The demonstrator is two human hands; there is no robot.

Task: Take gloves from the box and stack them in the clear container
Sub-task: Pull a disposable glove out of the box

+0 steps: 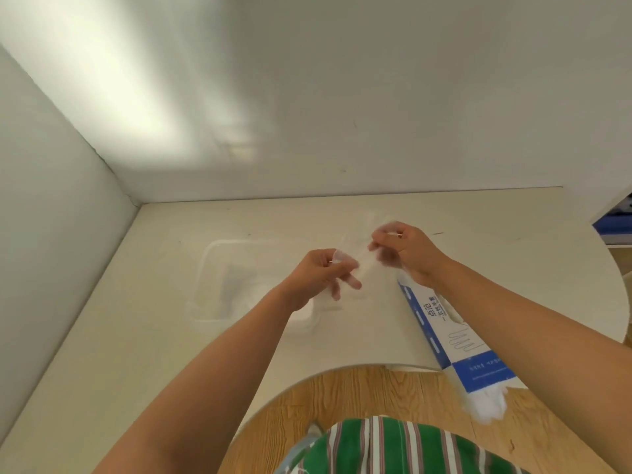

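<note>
Setting: white desk in a white-walled corner; wood floor beyond its curved near edge.
Container: clear, low, on the desk left of both hands; contents too faint to read.
Left hand: thumb and forefinger pinch the glove's near-left end.
Glove: thin clear film held above the desk between the hands; long axis runs near-left to far-right.
Right hand: fingers curled, pinching the far-right end.
Box: blue and white, flat under the right forearm; spare gloves spill from its near end.
Key relation: container lies left of and below the glove, left hand nearer; a leftward carry seems due.
</note>
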